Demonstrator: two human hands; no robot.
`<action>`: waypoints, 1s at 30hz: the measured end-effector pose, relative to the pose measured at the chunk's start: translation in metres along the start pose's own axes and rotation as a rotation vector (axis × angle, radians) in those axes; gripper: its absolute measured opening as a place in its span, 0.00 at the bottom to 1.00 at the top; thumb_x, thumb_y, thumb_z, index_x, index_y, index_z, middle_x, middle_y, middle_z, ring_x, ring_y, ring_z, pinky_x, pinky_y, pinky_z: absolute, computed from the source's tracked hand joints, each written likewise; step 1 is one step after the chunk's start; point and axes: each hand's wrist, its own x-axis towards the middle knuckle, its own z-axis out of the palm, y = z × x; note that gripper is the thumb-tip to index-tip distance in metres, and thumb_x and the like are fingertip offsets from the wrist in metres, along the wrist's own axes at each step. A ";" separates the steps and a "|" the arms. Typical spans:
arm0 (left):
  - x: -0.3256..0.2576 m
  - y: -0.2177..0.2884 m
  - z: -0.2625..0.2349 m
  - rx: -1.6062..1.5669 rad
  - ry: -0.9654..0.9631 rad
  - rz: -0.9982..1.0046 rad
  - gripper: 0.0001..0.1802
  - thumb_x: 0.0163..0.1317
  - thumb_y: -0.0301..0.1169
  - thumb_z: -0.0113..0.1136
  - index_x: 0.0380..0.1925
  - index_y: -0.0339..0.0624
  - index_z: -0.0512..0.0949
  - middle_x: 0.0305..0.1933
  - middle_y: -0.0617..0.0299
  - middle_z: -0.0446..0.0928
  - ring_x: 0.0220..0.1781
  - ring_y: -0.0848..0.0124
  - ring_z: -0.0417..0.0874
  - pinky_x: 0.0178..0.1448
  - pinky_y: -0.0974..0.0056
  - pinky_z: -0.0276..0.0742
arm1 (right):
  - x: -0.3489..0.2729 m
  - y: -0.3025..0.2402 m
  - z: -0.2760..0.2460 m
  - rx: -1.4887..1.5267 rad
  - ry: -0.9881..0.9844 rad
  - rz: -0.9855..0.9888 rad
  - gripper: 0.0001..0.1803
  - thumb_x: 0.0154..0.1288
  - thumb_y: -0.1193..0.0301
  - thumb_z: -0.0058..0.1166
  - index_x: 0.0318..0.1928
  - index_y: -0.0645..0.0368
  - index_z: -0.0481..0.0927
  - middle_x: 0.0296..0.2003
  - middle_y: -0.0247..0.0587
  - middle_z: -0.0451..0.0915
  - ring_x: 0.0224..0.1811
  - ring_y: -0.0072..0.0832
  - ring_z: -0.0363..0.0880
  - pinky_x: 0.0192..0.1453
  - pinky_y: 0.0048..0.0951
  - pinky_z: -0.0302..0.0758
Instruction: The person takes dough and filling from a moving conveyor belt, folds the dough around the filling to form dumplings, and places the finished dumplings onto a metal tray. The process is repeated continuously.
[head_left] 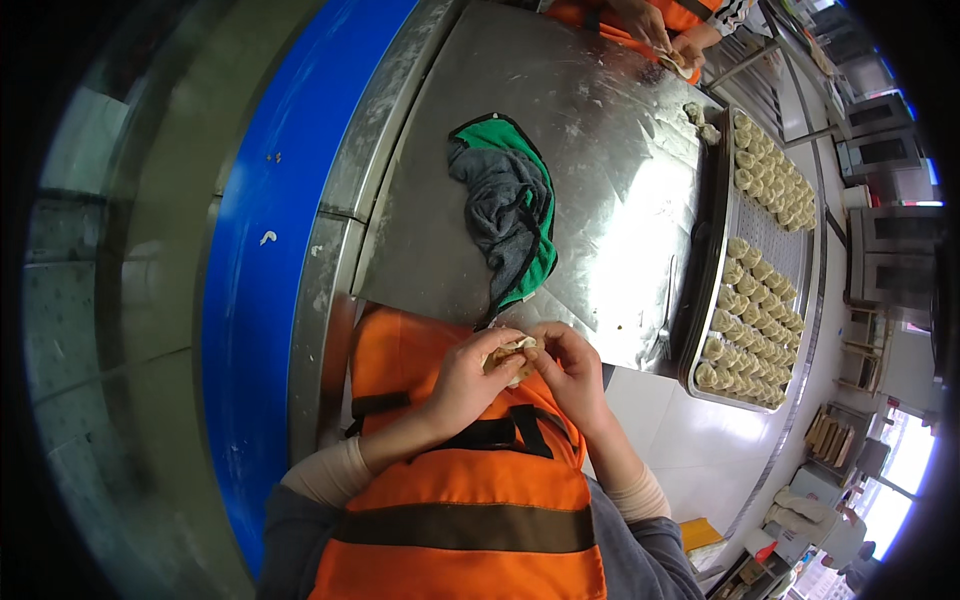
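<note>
From where I stand, the person at the steel table (415, 215) has both hands busy with one small dough wrapper (523, 343). The left hand (466, 382) grasps it from one side, fingers curled beneath and thumb on top; the right hand (572, 376) grips its other side between thumb and fingertips. Something brownish shows between the fingers, filling by the look of it, though the hands hide most of it.

To fold this well, I'd say the left hand should only cradle — too firm a squeeze could push the filling out or split the skin. The right thumb and forefinger are best kept for pinching, pressing the edge together in small, even bites. I'd keep the rim clean and dry, since a smear there would likely weaken the seam.

The wrapper sits right between the two hands, touched by both, held in front of the orange apron (470, 530) and just off the table's near edge. Beyond it on the steel lies a crumpled grey-and-green cloth (508, 205), apart from the fingers. Well off to the right — the person's right — stands a metal tray (775, 232) bearing rows of shaped dumplings (752, 325).
</note>
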 end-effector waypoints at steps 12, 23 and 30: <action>0.004 -0.002 -0.006 -0.200 -0.078 -0.245 0.18 0.68 0.22 0.57 0.57 0.35 0.72 0.49 0.57 0.81 0.46 0.70 0.85 0.45 0.69 0.82 | 0.000 0.023 0.000 0.181 -0.020 0.091 0.06 0.64 0.77 0.65 0.39 0.64 0.81 0.36 0.34 0.81 0.34 0.19 0.77 0.40 0.22 0.76; -0.003 -0.010 -0.004 0.035 -0.096 -0.068 0.24 0.68 0.25 0.60 0.63 0.39 0.68 0.46 0.56 0.82 0.44 0.69 0.85 0.43 0.66 0.81 | -0.003 0.023 -0.003 0.321 -0.112 0.181 0.15 0.69 0.77 0.61 0.55 0.66 0.78 0.36 0.30 0.77 0.40 0.15 0.76 0.47 0.20 0.76; -0.004 -0.011 0.001 0.096 -0.033 -0.027 0.42 0.63 0.22 0.65 0.73 0.42 0.54 0.45 0.53 0.82 0.46 0.64 0.85 0.51 0.62 0.80 | -0.005 0.034 0.000 0.335 -0.172 0.151 0.15 0.67 0.75 0.62 0.54 0.62 0.81 0.42 0.33 0.78 0.45 0.20 0.76 0.53 0.25 0.75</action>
